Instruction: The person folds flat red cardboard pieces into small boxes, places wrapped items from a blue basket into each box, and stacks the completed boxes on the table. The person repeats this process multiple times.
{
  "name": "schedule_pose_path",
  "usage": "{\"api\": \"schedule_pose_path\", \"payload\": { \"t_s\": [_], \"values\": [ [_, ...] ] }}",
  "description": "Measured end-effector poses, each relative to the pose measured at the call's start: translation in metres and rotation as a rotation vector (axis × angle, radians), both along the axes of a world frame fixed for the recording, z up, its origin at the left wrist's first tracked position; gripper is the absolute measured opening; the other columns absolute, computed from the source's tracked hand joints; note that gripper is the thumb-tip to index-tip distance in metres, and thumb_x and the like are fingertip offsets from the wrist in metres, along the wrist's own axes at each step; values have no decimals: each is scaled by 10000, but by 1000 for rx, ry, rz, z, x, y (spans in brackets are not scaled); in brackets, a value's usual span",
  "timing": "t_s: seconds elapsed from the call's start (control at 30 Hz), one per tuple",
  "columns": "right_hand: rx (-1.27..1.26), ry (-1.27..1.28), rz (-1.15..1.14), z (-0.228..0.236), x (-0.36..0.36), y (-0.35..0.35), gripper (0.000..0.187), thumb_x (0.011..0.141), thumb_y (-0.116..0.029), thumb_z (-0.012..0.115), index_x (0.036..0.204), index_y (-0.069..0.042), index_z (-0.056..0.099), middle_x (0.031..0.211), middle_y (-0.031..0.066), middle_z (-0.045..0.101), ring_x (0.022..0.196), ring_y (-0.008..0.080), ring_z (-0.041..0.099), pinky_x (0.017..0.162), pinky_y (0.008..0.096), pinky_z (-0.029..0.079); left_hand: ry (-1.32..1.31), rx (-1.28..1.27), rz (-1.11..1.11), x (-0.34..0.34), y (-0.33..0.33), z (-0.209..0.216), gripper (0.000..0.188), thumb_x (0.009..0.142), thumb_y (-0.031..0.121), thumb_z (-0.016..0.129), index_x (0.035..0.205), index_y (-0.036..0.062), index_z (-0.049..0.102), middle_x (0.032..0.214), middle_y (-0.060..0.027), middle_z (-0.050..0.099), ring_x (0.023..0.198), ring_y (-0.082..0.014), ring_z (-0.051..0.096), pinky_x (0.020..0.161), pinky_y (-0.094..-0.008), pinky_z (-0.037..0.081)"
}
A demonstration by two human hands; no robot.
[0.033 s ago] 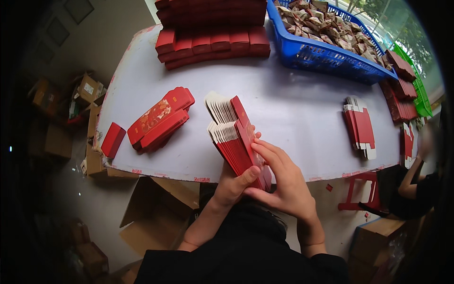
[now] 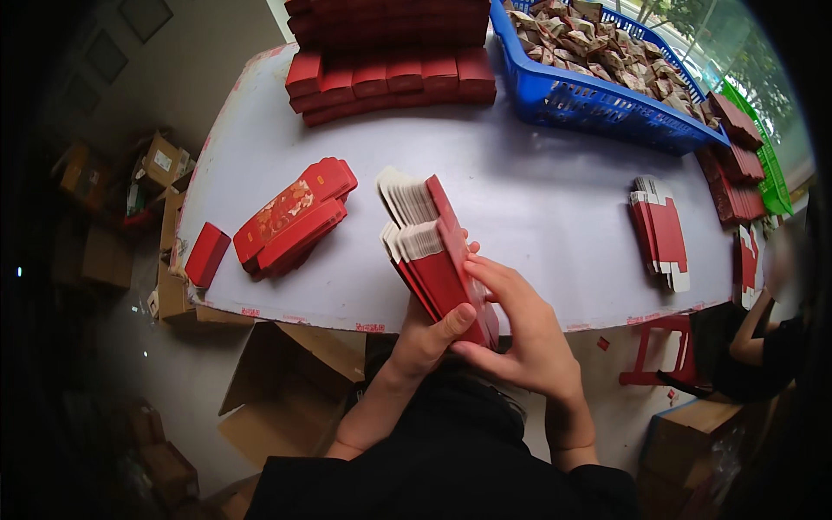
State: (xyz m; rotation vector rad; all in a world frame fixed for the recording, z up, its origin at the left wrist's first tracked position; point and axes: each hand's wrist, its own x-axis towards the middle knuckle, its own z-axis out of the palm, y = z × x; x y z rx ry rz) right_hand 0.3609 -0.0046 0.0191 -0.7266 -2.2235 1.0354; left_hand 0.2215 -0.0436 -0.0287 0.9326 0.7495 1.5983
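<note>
L hand [image 2: 425,342] closed on lower L side of a stack of flat-folded red cartons [image 2: 446,282], thumb across the front; its other fingers mostly hidden behind (tips at the far R edge prob. theirs). R hand [image 2: 524,334] holds the R face: fingers bent along the outer panel, thumb at lower end. Stack is over the near edge of the table [image 2: 537,191], tilted, white flaps up and away from the wearer. Two-sided grip prob. keeps loose layers aligned; flaps fan a little at top, where nothing clamps them.

L of stack: flat carton pile [image 2: 290,217], small red box [image 2: 207,256] near it; R: second flat stack [image 2: 663,230], well apart. Made-up red boxes [image 2: 381,78] in rows at back, blue plastic basket [image 2: 598,108] w/ wrapped packets [image 2: 598,43] alongside, presumably to leave the near area for handwork.
</note>
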Motion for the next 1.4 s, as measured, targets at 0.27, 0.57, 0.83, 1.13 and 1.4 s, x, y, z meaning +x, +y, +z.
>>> {"api": "schedule_pose_path", "payload": {
  "t_s": [0.27, 0.57, 0.83, 1.13, 1.4],
  "values": [
    [-394, 257, 29, -8, 15, 8, 677, 688, -94, 696, 1287, -45, 383, 1273, 117, 444, 1159, 247, 462, 885, 358, 445, -9, -130, -55, -2, -5, 14, 636, 759, 159, 558, 1304, -23, 286, 1255, -148, 414, 1152, -239, 429, 970, -377, 354],
    [-607, 410, -161, -12, 23, 5, 530, 773, -13, 442, 1283, 42, 311, 1163, 117, 472, 1054, 157, 453, 935, 274, 342, -146, -170, -129, -11, -8, 11, 569, 795, 168, 591, 1265, -28, 337, 1159, -121, 488, 1068, -193, 488, 906, -320, 400],
    [-575, 403, -199, -14, 18, 3, 499, 803, -29, 436, 1280, 44, 312, 1143, 131, 490, 1039, 168, 469, 924, 293, 358, -157, -180, -119, -5, -6, 14, 567, 786, 125, 598, 1267, -24, 336, 1161, -120, 489, 1067, -185, 489, 910, -319, 398],
    [-460, 333, -112, -13, 14, -4, 545, 811, -166, 555, 1295, -29, 345, 1171, 146, 471, 1036, 220, 471, 901, 323, 371, -147, -123, -104, 2, -4, 12, 653, 761, 152, 629, 1295, -16, 295, 1207, -113, 447, 1126, -196, 444, 948, -331, 371],
    [-240, 258, -15, -11, 3, -4, 811, 607, -279, 789, 1284, -71, 393, 1214, 124, 389, 1024, 222, 426, 812, 318, 385, -73, -62, -126, -2, -5, 14, 842, 702, 183, 704, 1354, 25, 196, 1291, -102, 338, 1190, -231, 390, 971, -378, 364]
  ]
}}
